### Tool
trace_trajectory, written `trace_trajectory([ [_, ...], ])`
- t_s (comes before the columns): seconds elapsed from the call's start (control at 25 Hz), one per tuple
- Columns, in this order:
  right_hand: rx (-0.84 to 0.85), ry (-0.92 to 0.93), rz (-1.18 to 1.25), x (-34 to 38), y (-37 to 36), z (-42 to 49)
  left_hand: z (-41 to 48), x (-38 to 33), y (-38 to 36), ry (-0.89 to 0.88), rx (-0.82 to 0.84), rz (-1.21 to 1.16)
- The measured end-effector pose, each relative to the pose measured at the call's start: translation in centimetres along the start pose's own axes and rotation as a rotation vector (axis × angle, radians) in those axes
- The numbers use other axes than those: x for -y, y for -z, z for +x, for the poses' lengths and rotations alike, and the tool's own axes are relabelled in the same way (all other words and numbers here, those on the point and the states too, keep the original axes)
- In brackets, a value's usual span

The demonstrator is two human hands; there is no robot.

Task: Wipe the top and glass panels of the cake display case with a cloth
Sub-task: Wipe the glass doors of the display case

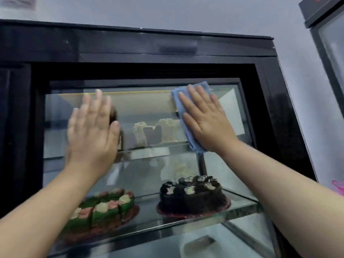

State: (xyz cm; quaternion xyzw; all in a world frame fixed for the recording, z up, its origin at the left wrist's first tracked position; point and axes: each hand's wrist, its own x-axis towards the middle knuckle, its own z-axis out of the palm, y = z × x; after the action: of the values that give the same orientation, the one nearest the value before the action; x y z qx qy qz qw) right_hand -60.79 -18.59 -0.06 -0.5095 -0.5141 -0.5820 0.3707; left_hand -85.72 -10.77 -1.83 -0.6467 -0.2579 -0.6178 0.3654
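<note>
Pressing flat with fingers spread, the right hand (206,120) pins the blue cloth (188,116) to the glass panel (149,108), the cloth's long axis running twelve to six o'clock, peeking out at nine o'clock.

Nothing readable in front of me: the display case (167,45) frame carries no legible label, and the red marks on the fridge (320,8) top are too blurred.

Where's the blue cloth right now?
In the head view, the blue cloth is pressed flat under the right hand against the upper right of the glass panel, just below the black frame and above the chocolate cake.
</note>
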Motion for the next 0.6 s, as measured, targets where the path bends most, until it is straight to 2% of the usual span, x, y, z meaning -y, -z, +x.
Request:
trace_trajectory([
  [0.08,-0.003,-0.321,0.018,3.6,-0.3,1.9,-0.6,2.1,0.2,0.044,0.046,0.074],
  [0.12,-0.001,-0.333,0.061,6.6,-0.7,2.5,-0.8,2.1,0.0,0.052,0.069,0.082],
  [0.16,0.002,-0.231,0.077,9.2,-0.7,2.6,-0.9,2.0,-0.3,0.052,0.075,0.081],
  [0.24,-0.013,0.092,0.049,10.3,-1.3,1.5,-0.6,1.6,0.0,0.035,0.083,0.043],
  [0.28,-0.029,0.147,0.023,9.6,-1.6,1.1,-0.2,1.9,0.7,0.031,0.111,-0.005],
  [0.32,-0.034,0.079,0.014,9.1,-1.5,1.3,0.2,2.6,1.6,0.015,0.150,-0.070],
  [0.4,-0.025,-0.264,0.040,11.1,-1.3,2.7,0.4,4.6,4.1,-0.018,0.192,-0.158],
  [0.44,-0.020,-0.354,0.066,13.2,-1.7,3.3,0.0,5.6,5.3,-0.039,0.159,-0.142],
  [0.48,-0.020,-0.286,0.082,15.4,-1.8,3.6,-0.8,7.0,6.4,-0.037,0.125,-0.103],
  [0.56,-0.019,0.059,0.046,16.8,-1.9,3.7,-3.0,10.1,8.1,0.047,0.111,-0.032],
  [0.6,-0.020,0.156,0.027,16.3,-1.9,3.8,-4.3,11.3,8.5,0.089,0.125,-0.004],
])
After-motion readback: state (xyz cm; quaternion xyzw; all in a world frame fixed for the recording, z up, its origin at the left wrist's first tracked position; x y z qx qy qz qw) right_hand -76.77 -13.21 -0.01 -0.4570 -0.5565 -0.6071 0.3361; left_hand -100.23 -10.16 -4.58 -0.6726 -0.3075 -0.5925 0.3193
